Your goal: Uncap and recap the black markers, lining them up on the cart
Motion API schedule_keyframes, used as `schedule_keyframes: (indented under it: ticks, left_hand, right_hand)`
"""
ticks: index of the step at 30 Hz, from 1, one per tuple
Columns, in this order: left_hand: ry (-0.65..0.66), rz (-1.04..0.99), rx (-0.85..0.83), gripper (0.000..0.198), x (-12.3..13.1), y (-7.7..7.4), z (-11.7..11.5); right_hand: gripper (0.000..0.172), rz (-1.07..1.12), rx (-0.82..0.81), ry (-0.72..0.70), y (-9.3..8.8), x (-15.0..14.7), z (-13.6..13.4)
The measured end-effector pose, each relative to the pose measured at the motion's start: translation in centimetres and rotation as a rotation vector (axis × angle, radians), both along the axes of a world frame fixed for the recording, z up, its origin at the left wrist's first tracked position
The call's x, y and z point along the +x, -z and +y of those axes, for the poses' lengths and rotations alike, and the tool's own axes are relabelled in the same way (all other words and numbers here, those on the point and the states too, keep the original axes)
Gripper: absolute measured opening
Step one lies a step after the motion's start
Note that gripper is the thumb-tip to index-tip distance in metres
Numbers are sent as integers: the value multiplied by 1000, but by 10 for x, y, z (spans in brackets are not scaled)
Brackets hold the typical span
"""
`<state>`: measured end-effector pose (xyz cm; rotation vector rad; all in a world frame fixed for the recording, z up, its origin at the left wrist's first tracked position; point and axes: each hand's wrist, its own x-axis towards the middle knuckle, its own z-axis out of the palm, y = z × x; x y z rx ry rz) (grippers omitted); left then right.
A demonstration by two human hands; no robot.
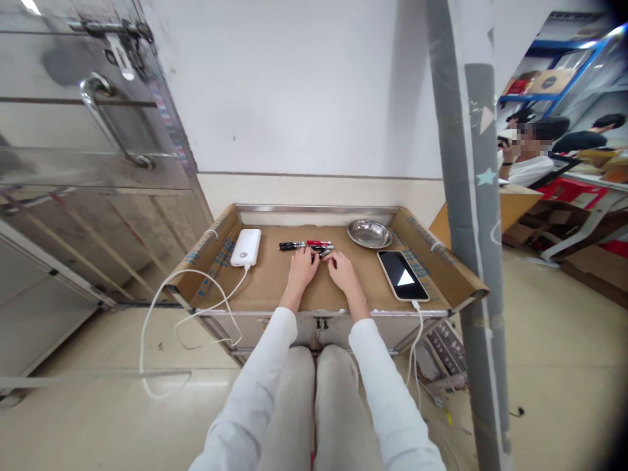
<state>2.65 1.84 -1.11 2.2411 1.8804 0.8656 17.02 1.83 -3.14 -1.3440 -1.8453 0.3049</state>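
On the cardboard-lined tabletop, my left hand (303, 267) rests with its fingers curled and closed near a group of pens. My right hand (342, 271) is beside it, fingers bent inward and closed. Between the fingertips of both hands lies a small dark and silver piece (324, 252), too small to name. Just beyond the fingers are black pens (290, 246) on the left and red pens (318, 243) on the right, lying crosswise. My fingers partly cover the nearest dark pen.
A white power bank (246, 247) with a white cable (223, 294) lies at left. At right are a round metal dish (369, 233) and a plugged-in phone (403, 275). A grey wrapped post (483, 261) stands by the table's right side. People sit farther right.
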Motion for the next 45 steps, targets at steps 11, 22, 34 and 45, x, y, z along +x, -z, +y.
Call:
schedule_keyframes:
  ticks: [11, 22, 34, 45]
  left_hand:
    - [1, 7, -3, 17, 0, -1, -1]
    - [8, 3, 7, 16, 0, 2, 1]
    - [12, -6, -8, 17, 0, 2, 4]
    - [32, -28, -10, 15, 0, 4, 7]
  right_hand:
    - [24, 14, 21, -3, 0, 0, 0]
    - [25, -5, 2, -2, 0, 0, 0]
    - [24, -1, -13, -10, -4, -1, -3]
    - [24, 2, 14, -4, -2, -1, -3]
